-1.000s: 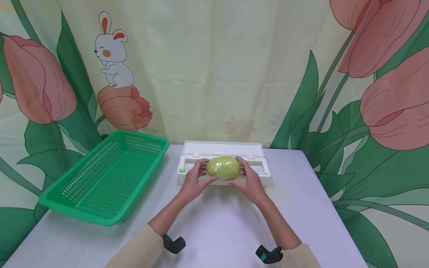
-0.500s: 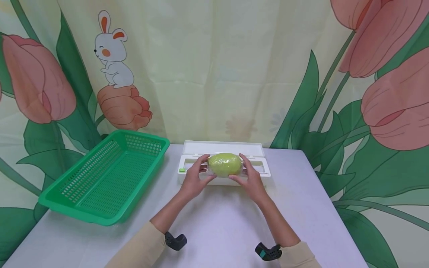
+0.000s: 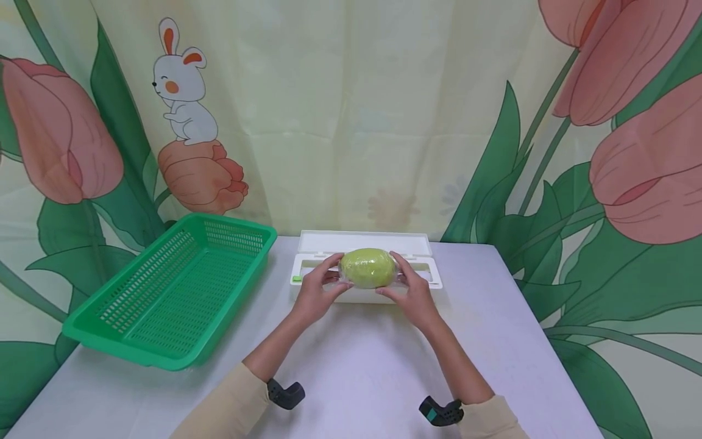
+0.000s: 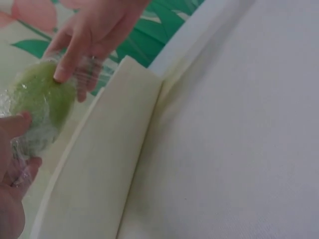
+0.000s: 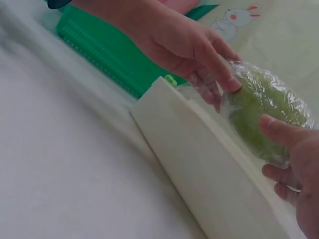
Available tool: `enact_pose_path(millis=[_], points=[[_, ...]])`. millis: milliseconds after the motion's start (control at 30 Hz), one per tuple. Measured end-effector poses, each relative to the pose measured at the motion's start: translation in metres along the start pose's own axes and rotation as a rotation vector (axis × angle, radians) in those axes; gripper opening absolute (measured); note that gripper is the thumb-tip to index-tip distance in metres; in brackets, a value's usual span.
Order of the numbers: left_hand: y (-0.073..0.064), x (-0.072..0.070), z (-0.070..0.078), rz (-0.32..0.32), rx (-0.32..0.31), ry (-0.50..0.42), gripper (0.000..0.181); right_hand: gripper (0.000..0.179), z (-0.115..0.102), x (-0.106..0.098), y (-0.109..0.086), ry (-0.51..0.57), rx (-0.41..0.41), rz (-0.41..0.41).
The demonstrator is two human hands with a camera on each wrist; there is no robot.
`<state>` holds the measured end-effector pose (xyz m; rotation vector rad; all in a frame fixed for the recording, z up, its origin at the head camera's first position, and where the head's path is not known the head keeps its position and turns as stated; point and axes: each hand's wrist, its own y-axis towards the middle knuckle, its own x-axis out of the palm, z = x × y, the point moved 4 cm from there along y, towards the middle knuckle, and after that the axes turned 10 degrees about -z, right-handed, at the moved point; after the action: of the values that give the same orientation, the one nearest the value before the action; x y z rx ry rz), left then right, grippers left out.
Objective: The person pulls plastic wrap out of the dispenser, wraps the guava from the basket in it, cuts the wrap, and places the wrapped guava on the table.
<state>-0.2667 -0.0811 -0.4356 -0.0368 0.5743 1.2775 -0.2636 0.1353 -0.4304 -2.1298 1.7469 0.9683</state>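
Observation:
An oval yellow-green fruit (image 3: 367, 268), wrapped in clear cling film, is held up between both hands. My left hand (image 3: 315, 293) grips its left end, the thumb on the near side. At the other end, my right hand (image 3: 414, 298) holds it in the same way. Loose, crinkled film (image 4: 89, 72) gathers at the end by the right hand in the left wrist view. Right behind and below the fruit stands a white cling film dispenser (image 3: 353, 296) with its lid (image 3: 366, 241) raised. A small green slider (image 3: 297, 278) sits at its left end.
To the left, a green plastic basket (image 3: 170, 299) with slotted walls stands on the white-covered table (image 3: 373, 366). A printed curtain (image 3: 351, 122) with tulips and a rabbit hangs behind the table.
Both hands have raised the wrapped fruit slightly, and it now appears a little higher in the head view. The dispenser and basket stay in place.

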Motion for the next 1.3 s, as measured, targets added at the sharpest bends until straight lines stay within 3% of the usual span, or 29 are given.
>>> enact_pose_path(millis=[367, 1300], points=[[0.001, -0.004, 0.013, 0.000, 0.011, 0.022, 0.067, 0.084, -0.009, -0.009, -0.001, 0.013, 0.027, -0.026], [-0.003, -0.015, 0.046, 0.010, 0.091, 0.024, 0.064, 0.084, -0.035, -0.030, -0.010, -0.036, -0.016, 0.008]])
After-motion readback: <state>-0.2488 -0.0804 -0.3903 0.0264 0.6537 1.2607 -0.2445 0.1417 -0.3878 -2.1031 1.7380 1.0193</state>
